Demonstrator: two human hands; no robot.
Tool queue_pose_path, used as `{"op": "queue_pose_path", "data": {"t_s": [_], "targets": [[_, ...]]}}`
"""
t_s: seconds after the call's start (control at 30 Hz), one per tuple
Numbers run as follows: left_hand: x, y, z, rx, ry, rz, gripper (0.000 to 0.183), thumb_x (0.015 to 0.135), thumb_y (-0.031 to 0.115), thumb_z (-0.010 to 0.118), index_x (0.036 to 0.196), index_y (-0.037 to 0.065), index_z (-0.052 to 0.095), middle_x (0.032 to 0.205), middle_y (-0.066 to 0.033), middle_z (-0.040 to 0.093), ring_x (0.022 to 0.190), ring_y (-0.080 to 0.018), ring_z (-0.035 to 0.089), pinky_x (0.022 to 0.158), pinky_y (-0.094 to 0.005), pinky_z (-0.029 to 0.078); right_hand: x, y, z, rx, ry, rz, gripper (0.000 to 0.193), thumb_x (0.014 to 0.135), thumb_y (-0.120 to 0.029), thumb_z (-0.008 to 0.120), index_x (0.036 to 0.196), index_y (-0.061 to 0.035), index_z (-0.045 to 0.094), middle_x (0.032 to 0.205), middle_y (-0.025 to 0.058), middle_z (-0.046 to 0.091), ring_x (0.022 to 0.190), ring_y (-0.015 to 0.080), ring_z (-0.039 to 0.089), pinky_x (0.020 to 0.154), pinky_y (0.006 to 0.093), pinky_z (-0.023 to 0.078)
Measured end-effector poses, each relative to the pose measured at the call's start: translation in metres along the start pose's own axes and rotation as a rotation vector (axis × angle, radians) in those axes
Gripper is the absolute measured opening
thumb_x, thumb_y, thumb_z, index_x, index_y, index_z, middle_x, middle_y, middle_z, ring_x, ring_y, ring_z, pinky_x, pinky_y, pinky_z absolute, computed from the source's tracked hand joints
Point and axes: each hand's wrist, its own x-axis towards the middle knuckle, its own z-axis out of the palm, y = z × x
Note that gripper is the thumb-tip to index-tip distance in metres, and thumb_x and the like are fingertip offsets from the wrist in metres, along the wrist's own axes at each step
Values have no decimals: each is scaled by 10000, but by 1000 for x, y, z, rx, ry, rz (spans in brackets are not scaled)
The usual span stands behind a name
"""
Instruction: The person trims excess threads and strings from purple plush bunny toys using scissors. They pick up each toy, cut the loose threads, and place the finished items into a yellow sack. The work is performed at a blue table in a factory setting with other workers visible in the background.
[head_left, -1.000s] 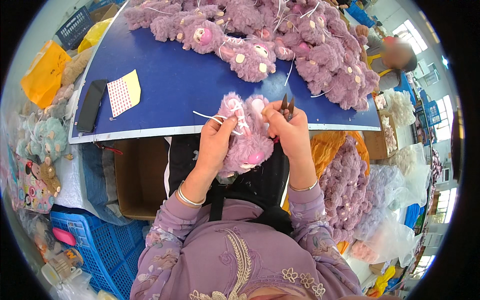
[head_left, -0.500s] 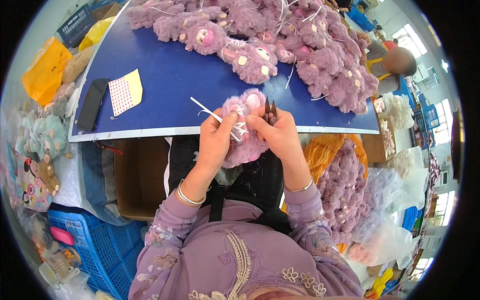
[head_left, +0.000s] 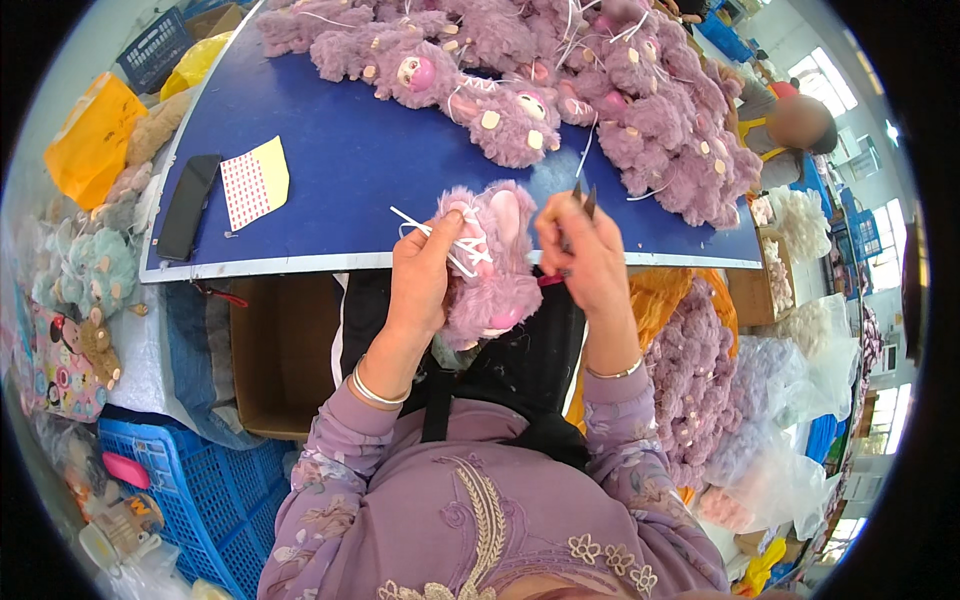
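Note:
A purple plush toy point(head_left: 490, 290) hangs at the table's near edge, its pink muzzle at the lower end. White ribbon point(head_left: 472, 245) is laced crosswise over it, with loose ends sticking out to the left. My left hand point(head_left: 422, 275) is closed on the toy's left side, thumb pressed beside the lacing. Just right of the toy and apart from it, my right hand point(head_left: 590, 260) is closed around thread snips point(head_left: 587, 200). Their dark pointed blades stick up past the fingers, and a red handle end shows below the palm.
Many similar purple plush toys point(head_left: 640, 130) are heaped across the far and right parts of the blue table point(head_left: 340, 170). A black phone point(head_left: 188, 208) and a sticker sheet point(head_left: 252, 185) lie at its left. An orange bag of plush point(head_left: 690, 370) stands at lower right, a blue crate point(head_left: 215, 490) at lower left.
My right hand has let go of the toy and moved right with the snips, turning them. The toy now tilts more into view, held by my left hand alone.

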Motion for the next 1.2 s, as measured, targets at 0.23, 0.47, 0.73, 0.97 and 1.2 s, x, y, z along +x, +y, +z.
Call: {"op": "queue_pose_path", "data": {"t_s": [0.23,0.47,0.73,0.97,1.2], "targets": [[-1,1,-2,47,-3,-9,220,937,193,575,837,10,645,738,-59,653,591,-115,621,537,-257,512,-13,-30,-10,-958,-270,-339,322,890,-320,588,876,1,609,698,119,560,595,253,530,566,360,426],[-5,-1,3,81,-53,-32,248,942,199,559,815,2,640,713,-78,657,560,-130,625,520,-254,505,-11,-42,6,-1217,-329,-435,287,845,-293,628,796,-17,571,734,153,587,710,363,582,591,434,437],[-7,0,6,116,-51,-40,263,945,206,551,809,-3,634,687,-82,656,541,-132,630,484,-237,482,-10,-37,3,-1309,-347,-475,288,837,-290,627,767,-22,551,739,151,592,712,363,584,594,455,443],[-8,-2,5,99,-65,-38,265,945,209,553,821,-10,635,697,-87,657,554,-131,629,500,-234,481,-11,-37,3,-1308,-357,-478,291,839,-290,626,759,-19,553,726,153,586,709,364,582,592,453,440],[-9,-1,4,121,-108,-24,267,950,212,547,820,-5,634,705,-88,658,559,-132,626,500,-236,476,-11,-39,4,-1278,-365,-467,299,840,-290,623,746,-17,546,717,156,579,691,367,574,587,459,430]]}}
